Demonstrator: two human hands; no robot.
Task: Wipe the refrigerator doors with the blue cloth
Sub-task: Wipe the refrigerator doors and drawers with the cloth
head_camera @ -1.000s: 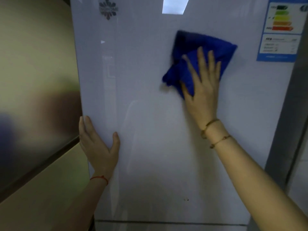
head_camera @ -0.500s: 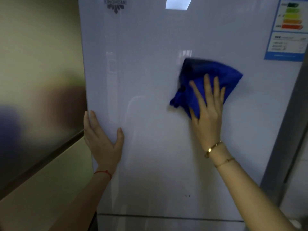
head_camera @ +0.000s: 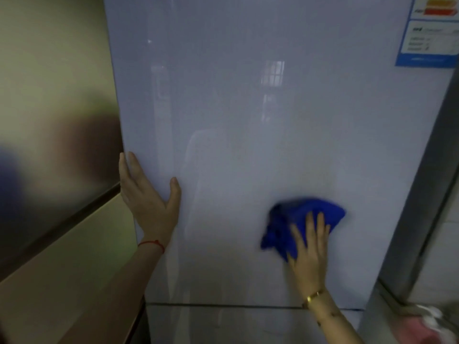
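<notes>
My right hand [head_camera: 309, 247] is flat against the refrigerator door [head_camera: 248, 135], fingers spread, pressing the blue cloth [head_camera: 285, 224] to the glossy white panel. The cloth is bunched under my fingers and palm, sticking out above and to the left of them, and it is slightly blurred. A gold bracelet [head_camera: 313, 296] sits on that wrist. My left hand [head_camera: 149, 197] rests open on the left edge of the same door, fingers reaching up along the edge and thumb splayed onto the front face; it grips nothing. A red string [head_camera: 152, 244] circles that wrist. The two hands are well apart, the left a little higher than the right. Just below my right hand runs the dark seam [head_camera: 223, 305] between this door and the lower door. Far above my right hand, at the door's upper right corner, is an energy label [head_camera: 432, 33] with a blue border.
</notes>
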